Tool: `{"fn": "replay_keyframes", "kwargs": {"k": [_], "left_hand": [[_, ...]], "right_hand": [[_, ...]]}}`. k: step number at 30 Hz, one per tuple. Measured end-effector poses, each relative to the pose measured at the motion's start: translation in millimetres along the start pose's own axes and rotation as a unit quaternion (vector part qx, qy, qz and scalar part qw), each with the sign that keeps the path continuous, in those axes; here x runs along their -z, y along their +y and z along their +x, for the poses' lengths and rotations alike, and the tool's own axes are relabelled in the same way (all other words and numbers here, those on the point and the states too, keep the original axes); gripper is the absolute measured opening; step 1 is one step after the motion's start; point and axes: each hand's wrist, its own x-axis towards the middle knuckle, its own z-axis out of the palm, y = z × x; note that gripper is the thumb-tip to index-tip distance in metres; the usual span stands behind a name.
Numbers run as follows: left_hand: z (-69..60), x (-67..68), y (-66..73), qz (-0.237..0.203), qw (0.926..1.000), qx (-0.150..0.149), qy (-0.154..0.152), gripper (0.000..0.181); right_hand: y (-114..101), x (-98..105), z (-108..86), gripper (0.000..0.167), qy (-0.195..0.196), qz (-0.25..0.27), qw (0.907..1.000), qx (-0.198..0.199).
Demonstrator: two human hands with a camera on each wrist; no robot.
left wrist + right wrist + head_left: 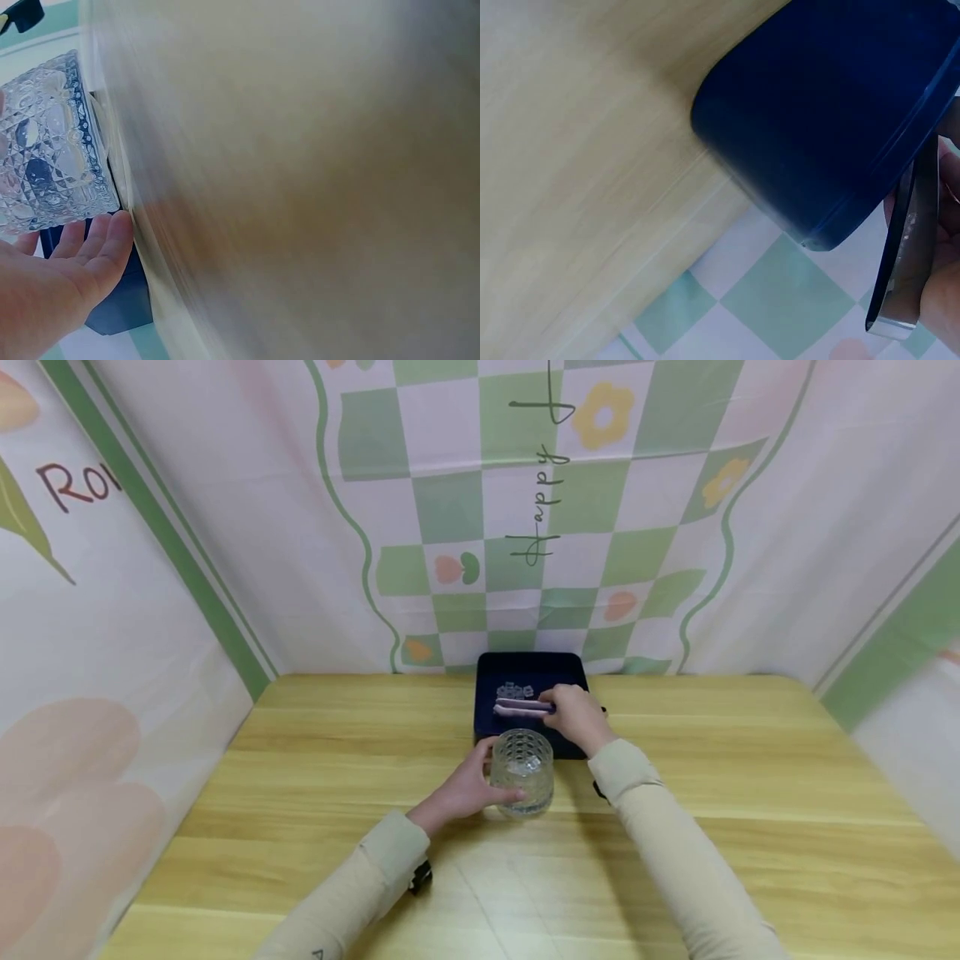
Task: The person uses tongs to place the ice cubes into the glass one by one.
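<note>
A patterned clear glass stands on the table just in front of a dark blue tray. The left hand curls round the glass's left side, thumb across its front; in the left wrist view the fingers of that hand lie against the glass. Over the tray, the right hand grips metal tongs, their tips pointing left beside a small heap of clear pieces. In the right wrist view the tongs are in the right hand, beside the tray's wall.
The wooden table reaches back to a hanging cloth with green and white checks, close behind the tray. More printed cloth hangs at the left side.
</note>
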Motion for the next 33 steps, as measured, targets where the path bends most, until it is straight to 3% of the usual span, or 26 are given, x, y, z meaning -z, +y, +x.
{"fn": "replay_keyframes", "kwargs": {"k": [14, 27, 33], "left_hand": [[0.3, -1.4, -2.1, 0.009, 0.9999, -0.007, 0.006, 0.096], [1.6, -2.1, -1.0, 0.018, 0.9998, -0.006, 0.008, 0.097], [1.9, -1.9, -1.1, 0.013, 0.9999, -0.003, 0.005, 0.097]], "right_hand": [[15, 11, -12.7, 0.033, 0.039, 0.042, 0.9983, -0.011], [22, 23, -41.1, 0.028, 0.129, 0.029, 0.9902, 0.045], [24, 25, -58.9, 0.025, 0.157, 0.051, 0.9836, 0.073]]}}
